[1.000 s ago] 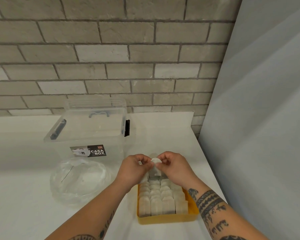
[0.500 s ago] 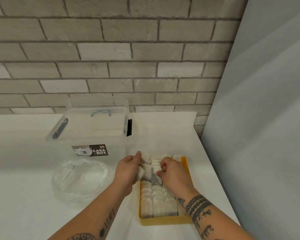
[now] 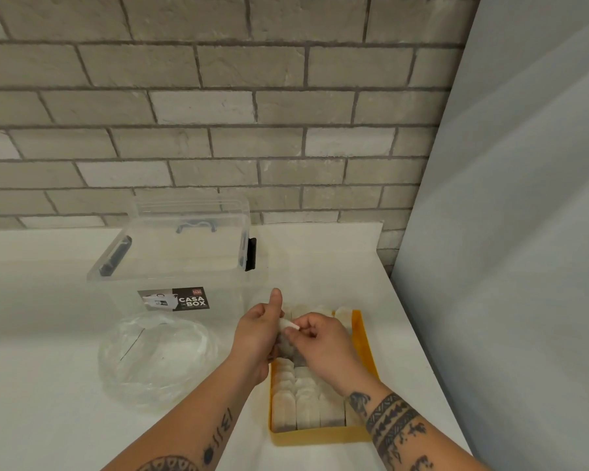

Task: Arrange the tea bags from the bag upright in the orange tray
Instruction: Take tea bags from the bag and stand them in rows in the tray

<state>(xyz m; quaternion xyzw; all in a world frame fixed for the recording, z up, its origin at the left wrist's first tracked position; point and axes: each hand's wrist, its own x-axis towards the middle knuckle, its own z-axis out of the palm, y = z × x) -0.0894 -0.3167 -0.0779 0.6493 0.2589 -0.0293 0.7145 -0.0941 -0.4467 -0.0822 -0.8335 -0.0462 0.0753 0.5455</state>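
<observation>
Both hands were over the middle of the orange tray (image 3: 363,338), with one tea bag (image 3: 287,326) between them. Left hand (image 3: 257,334) was curled round the tea bag from its left side, thumb sticking straight up and clear of it. Right hand (image 3: 323,348) pinched the bag's white top edge with thumb and fingertips, other fingers curled in. The tea bag sat roughly upright and tilted a bit, top above the tray's contents and darker lower part down between the two palms. Couldn't tell whether its bottom touched the tray or the bags under it, since the hands hid that. The tray sat on the white surface (image 3: 337,266) near its right edge, toward the front, long side running front to back. The other tea bags (image 3: 303,399) stood upright in tight rows across the near end of the tray, right up to the front wall, and a few more tops showed at the far end just past the fingers. The tray section under the hands was hidden. The clear plastic bag (image 3: 157,358) lay crumpled on the surface left of the tray, just beside the left forearm, apart from the tray; contents unclear. A clear storage box (image 3: 184,263) with dark latches and a "CASA BOX" label (image 3: 174,299) stood behind the plastic bag, toward the back edge. The brick wall (image 3: 218,113) ran along the back, with a grey panel (image 3: 507,232) closing off the right side.
</observation>
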